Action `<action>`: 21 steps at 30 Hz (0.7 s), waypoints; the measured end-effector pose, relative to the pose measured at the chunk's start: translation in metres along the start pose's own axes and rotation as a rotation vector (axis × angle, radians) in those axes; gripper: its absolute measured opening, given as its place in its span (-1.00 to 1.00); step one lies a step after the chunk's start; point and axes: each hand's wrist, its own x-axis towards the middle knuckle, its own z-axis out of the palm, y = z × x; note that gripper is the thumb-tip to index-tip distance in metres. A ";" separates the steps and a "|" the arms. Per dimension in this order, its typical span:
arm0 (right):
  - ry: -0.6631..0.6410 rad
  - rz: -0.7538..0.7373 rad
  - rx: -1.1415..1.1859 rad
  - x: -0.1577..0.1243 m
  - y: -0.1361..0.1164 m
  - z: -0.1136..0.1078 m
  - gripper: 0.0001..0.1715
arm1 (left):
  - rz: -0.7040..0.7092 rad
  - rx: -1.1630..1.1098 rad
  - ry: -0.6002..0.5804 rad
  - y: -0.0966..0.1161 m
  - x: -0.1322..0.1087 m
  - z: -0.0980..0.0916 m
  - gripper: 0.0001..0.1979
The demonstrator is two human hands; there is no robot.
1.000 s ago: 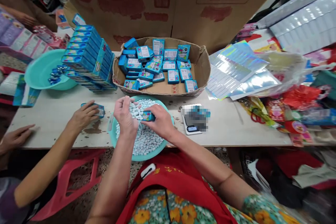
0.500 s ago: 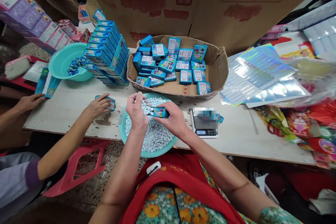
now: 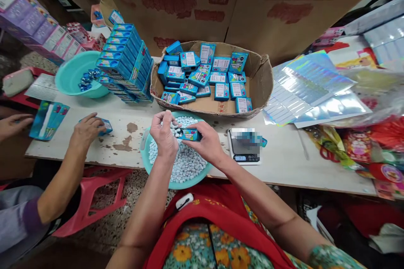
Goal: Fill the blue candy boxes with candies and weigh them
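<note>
While the right hand [image 3: 206, 143] is holding a box [image 3: 189, 135] in a closed grip over the bowl [image 3: 144, 154] on the desk [image 3: 284, 159], the left hand [image 3: 164, 135], its grip cupped round candies [image 3: 172, 125], seems to be filling it, needing steady aim.

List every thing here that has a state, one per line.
left hand: cupped, holding candies above the basin
right hand: gripping the small blue box
small blue box: held level over the basin
basin: filled with candies
cardboard tray: partly filled with blue boxes
scale: on, display lit
box stack: leaning
</note>
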 end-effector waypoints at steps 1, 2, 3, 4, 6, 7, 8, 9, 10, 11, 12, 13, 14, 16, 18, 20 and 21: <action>0.004 -0.002 0.006 0.000 0.000 0.000 -0.59 | -0.002 0.003 -0.001 0.000 0.000 0.001 -0.71; 0.007 -0.002 0.010 0.000 0.000 -0.001 -0.60 | -0.007 0.003 -0.004 0.000 0.000 0.001 -0.71; 0.007 -0.001 0.012 0.000 0.001 -0.001 -0.60 | -0.014 0.000 -0.006 0.000 -0.001 0.002 -0.71; 0.005 -0.001 0.012 0.000 0.001 -0.001 -0.59 | -0.019 -0.002 -0.008 0.000 -0.001 0.003 -0.71; 0.002 0.002 0.018 -0.001 0.000 -0.003 -0.59 | -0.011 0.007 -0.011 0.002 -0.003 0.004 -0.73; 0.004 -0.002 0.025 -0.001 0.000 -0.003 -0.60 | 0.001 0.017 -0.011 0.002 -0.003 0.005 -0.73; 0.006 -0.010 0.035 -0.002 0.000 -0.004 -0.61 | 0.015 0.027 -0.013 0.003 -0.004 0.006 -0.73; 0.012 -0.017 0.044 -0.002 -0.001 -0.004 -0.61 | 0.033 0.035 -0.014 0.004 -0.005 0.007 -0.74; 0.023 -0.021 0.055 -0.002 -0.001 -0.005 -0.62 | 0.053 0.040 -0.010 0.004 -0.005 0.008 -0.74; 0.033 -0.023 0.064 -0.002 -0.001 -0.005 -0.62 | 0.068 0.044 0.002 0.004 -0.005 0.009 -0.74; 0.037 -0.020 0.069 -0.001 -0.002 -0.005 -0.63 | 0.068 0.048 0.022 0.004 -0.005 0.009 -0.73; 0.035 -0.011 0.071 -0.001 -0.002 -0.004 -0.64 | 0.056 0.054 0.043 0.004 -0.004 0.010 -0.72; 0.031 0.000 0.073 0.000 -0.002 -0.004 -0.65 | 0.038 0.057 0.062 0.004 -0.004 0.011 -0.71; 0.023 0.007 0.080 0.000 -0.003 -0.003 -0.63 | 0.014 0.050 0.077 0.004 -0.003 0.012 -0.69; 0.035 0.002 0.081 0.000 -0.003 -0.003 -0.59 | 0.029 0.040 0.067 0.004 -0.002 0.012 -0.69; 0.036 0.003 0.072 0.001 -0.002 -0.002 -0.60 | 0.038 0.048 0.070 0.002 -0.001 0.011 -0.69; 0.031 0.010 0.066 0.001 -0.002 -0.002 -0.62 | 0.030 0.059 0.078 0.001 0.000 0.011 -0.70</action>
